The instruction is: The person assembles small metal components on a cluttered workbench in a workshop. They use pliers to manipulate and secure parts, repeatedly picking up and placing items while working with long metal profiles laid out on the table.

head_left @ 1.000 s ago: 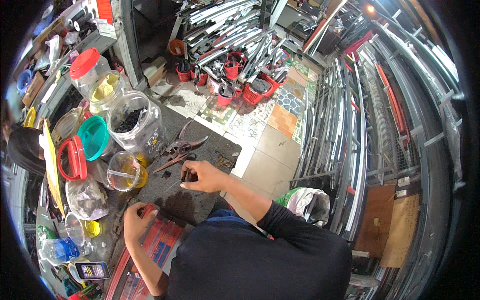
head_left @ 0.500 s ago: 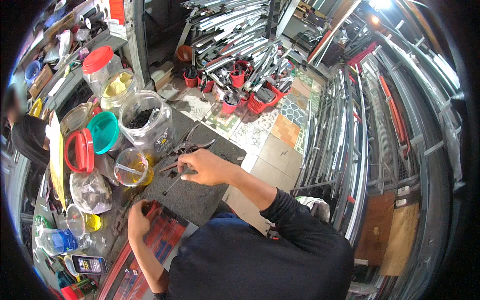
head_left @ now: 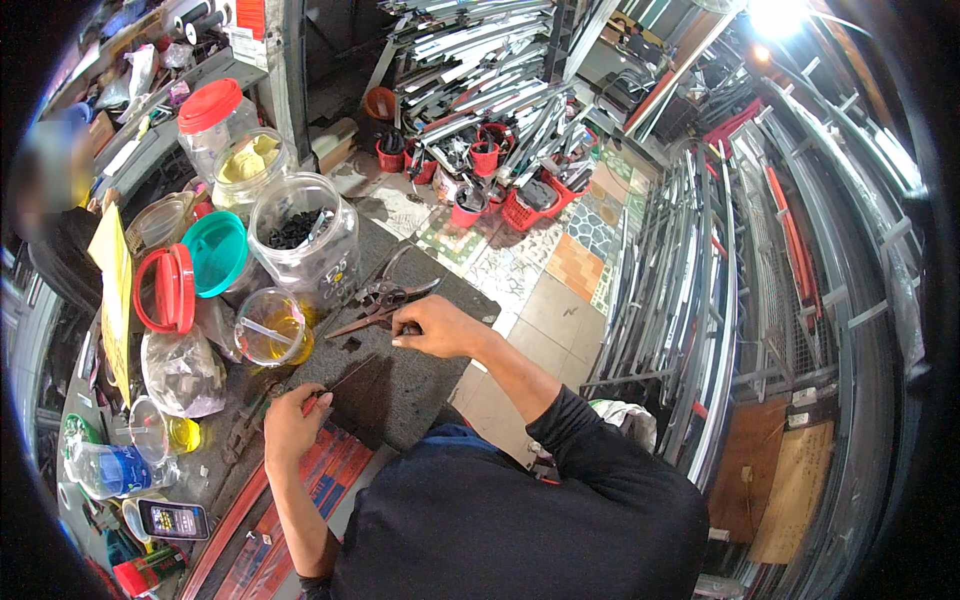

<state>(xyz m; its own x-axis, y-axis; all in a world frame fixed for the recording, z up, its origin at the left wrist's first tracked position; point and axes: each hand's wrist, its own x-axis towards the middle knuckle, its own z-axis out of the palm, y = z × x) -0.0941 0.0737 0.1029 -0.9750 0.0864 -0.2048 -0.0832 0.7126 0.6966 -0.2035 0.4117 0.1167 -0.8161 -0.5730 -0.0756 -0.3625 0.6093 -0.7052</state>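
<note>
right hand (head_left: 437,327): from where I'm watching it's pinched shut on a small dark piece, low over the dark mat (head_left: 400,385) on the bench, right next to the pliers (head_left: 385,297).
left hand (head_left: 290,425): clenched around a red-handled tool (head_left: 318,398); its thin dark blade lies across the mat toward the other hand.
small dark piece: honestly too tiny to name, and mostly hidden by the fingertips.
risk, drop: dark part on a dark mat, so if that pinch slips I reckon it's gone for a while.
risk, blade: the tip points toward the right hand, and a shove could nick a finger.
risk, spill: the open cup of yellow liquid (head_left: 270,330) sits just beside the mat; an elbow swing could tip it.
risk, jars: the big clear jar of black bits (head_left: 305,240) is close behind the pliers, so easy to knock too.
</note>
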